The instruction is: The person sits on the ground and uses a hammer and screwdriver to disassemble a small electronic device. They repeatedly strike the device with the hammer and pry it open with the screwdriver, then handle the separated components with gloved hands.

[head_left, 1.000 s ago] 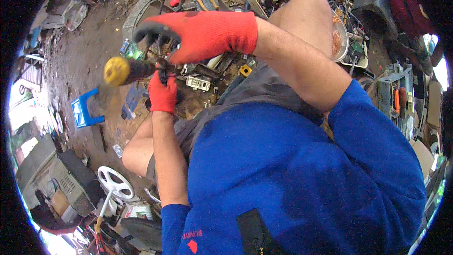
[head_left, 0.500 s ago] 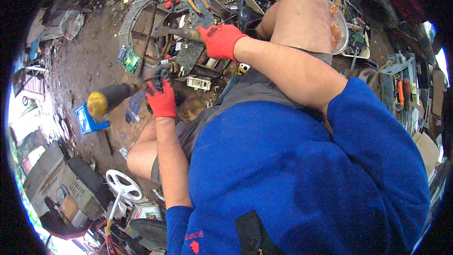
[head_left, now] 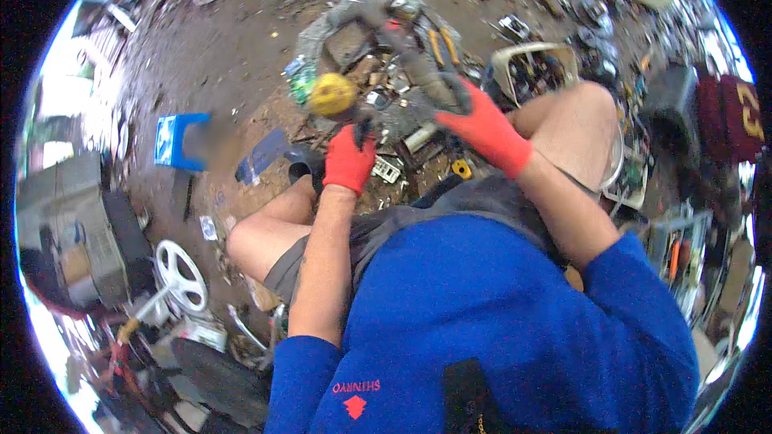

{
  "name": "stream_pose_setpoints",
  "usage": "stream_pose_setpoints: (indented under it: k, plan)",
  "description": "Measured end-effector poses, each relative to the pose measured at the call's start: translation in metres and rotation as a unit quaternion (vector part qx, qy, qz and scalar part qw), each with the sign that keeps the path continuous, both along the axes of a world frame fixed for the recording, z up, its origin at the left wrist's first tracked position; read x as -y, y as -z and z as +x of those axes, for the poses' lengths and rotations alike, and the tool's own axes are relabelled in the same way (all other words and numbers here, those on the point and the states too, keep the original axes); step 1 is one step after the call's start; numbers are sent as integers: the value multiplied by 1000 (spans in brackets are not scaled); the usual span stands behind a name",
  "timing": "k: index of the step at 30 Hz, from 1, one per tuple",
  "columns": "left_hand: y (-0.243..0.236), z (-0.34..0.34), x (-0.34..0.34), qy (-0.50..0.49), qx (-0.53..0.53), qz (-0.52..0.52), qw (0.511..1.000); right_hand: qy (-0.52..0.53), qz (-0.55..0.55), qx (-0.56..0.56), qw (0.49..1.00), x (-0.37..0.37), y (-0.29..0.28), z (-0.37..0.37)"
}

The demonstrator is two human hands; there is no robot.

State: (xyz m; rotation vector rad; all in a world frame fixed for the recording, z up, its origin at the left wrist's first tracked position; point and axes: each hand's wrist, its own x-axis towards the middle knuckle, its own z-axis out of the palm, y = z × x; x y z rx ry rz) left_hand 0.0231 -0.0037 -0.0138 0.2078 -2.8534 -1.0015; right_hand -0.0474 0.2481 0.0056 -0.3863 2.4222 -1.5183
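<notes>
My left hand [head_left: 351, 162], in a red glove with dark fingers, is closed on a hand tool with a yellow-capped dark handle [head_left: 332, 95]. Its butt points up toward me; its tip is hidden, so I cannot tell screwdriver from chisel. My right hand [head_left: 490, 130], gloved alike, grips a hammer [head_left: 420, 71] by its handle, the blurred head raised away from me. Beneath both lies a grey, roughly round block [head_left: 314, 32] with scrap bits inside it. Orange-handled pliers [head_left: 444, 47] rest on its right part. A pale slotted piece [head_left: 387, 169] lies near my left hand.
A blue box-like piece [head_left: 170, 143] stands on the dirt at left. Green circuit scrap [head_left: 301, 82] lies beside the block. A beige tub [head_left: 508, 72] of small parts stands beyond my right knee. A white spoked wheel [head_left: 167, 264] is at lower left, a tool crate [head_left: 661, 229] at right.
The view has swung, shifting the whole scene. My left-hand tool now shows its yellow butt nearly end-on. My right hand still holds the hammer, now raised and blurred.
</notes>
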Motion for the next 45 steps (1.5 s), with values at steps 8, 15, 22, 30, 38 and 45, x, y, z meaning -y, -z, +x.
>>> stream_pose_setpoints:
  k: [8,15,22,30,38,45]
  plan:
    - [-14,5,6,-2,58,16,998,46,-173,-35,983,-22,-215,40]
    - [-31,7,4,26,47,42,998,-124,215,-214,945,-36,-202,71]
    - [-36,8,6,9,49,40,998,30,-67,-84,994,-26,-254,86]
    - [-14,0,10,-5,61,74,995,-34,80,-52,995,-13,-226,45]
    - [26,-4,39,-75,-45,142,986,-57,-28,45,997,19,-92,-9]
    - [5,-2,26,-62,-52,270,959,-2,-34,89,995,25,-7,-3]
